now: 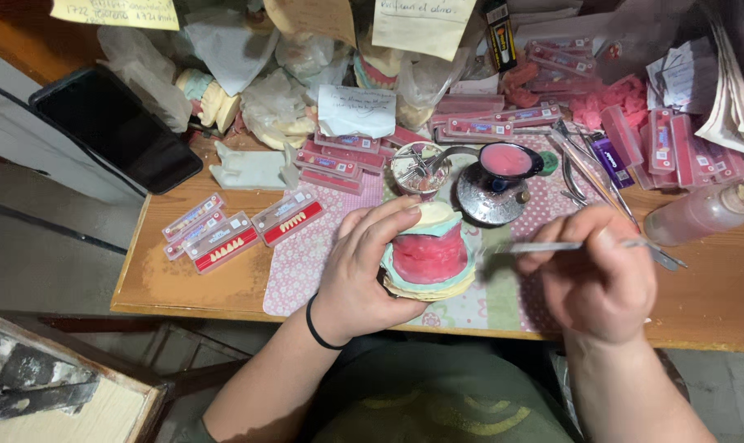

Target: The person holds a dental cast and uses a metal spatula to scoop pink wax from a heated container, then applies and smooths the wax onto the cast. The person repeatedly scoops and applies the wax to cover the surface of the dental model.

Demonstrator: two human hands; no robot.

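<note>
Head view, looking down on a cluttered wooden workbench. A dental cast topped with pink wax is gripped by the left hand, fingers curled around its side, above a patterned mat. A thin metal instrument is pinched in the right hand, its tip just beside the cast. Cards of artificial teeth are seen to the left.

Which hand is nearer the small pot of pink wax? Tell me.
Right. The right hand sits just below and right of the pot of pink wax, its metal tool pointing left beneath it. The left hand cups the dental model, farther down-left.
</note>
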